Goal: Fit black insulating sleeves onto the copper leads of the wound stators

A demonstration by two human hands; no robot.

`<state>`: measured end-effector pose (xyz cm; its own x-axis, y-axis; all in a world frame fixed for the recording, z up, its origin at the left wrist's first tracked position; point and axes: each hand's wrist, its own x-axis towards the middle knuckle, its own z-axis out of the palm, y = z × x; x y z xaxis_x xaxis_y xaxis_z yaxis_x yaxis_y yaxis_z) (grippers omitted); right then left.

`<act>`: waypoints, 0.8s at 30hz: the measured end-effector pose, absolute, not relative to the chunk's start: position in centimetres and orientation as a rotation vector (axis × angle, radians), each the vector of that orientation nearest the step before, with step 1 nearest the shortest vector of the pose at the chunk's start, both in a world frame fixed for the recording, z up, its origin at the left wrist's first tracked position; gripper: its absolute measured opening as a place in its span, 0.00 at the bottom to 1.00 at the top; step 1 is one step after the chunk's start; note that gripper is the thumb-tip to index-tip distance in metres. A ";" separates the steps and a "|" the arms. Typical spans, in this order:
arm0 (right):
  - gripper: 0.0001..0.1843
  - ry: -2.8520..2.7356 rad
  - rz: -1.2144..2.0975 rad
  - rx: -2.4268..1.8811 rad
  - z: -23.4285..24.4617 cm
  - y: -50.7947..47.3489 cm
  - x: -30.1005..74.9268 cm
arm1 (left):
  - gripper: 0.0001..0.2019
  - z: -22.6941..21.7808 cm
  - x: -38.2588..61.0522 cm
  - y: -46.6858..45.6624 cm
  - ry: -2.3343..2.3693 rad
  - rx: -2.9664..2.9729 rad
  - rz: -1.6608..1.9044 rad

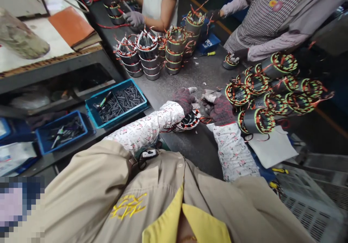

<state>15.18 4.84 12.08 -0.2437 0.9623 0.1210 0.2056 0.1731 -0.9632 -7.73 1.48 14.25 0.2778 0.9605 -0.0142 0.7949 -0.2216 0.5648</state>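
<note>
A motor stator (188, 122), a short dark ring with orange wires and white bits around its rim, sits on the workbench close to my body. My left hand (185, 100), in a dark red glove with pale fingertips, is curled at its far edge. Just to the right, my right hand (220, 108) is gloved alike, its fingers drawn together near the orange wires of the same stator. The fingertips of both hands are close to each other. Whatever is between them is too small to make out.
Several stators (257, 83) lie piled on the right, and more stand in stacks (148, 56) at the back. A blue tray (146, 103) holds dark strips; another blue tray (40, 141) is beside it. Two co-workers (160, 4) work across the bench (174, 83).
</note>
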 end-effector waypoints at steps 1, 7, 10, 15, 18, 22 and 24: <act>0.09 -1.697 1.098 -1.161 12.5 4.8 15.3 | 0.18 14.0 -7.7 1.6 1.568 2.075 0.490; 0.06 -1.944 1.076 -1.207 15.2 4.2 15.6 | 0.16 12.8 -6.7 2.4 1.655 1.974 0.523; 0.09 -1.885 1.177 -1.183 15.6 3.8 15.3 | 0.18 13.2 -6.5 2.5 1.661 1.961 0.456; 0.09 -1.950 1.158 -1.134 15.6 3.5 15.4 | 0.20 13.4 -6.5 2.6 1.670 1.980 0.433; 0.13 -2.011 1.046 -1.160 15.5 3.4 15.6 | 0.19 12.6 -6.6 2.8 1.671 1.994 0.460; 0.15 -2.228 0.815 -1.213 15.2 3.5 15.8 | 0.17 11.6 -6.6 3.3 1.648 1.995 0.532; 0.16 -2.308 0.760 -1.177 14.9 3.7 16.0 | 0.17 11.5 -6.7 3.4 1.635 2.004 0.538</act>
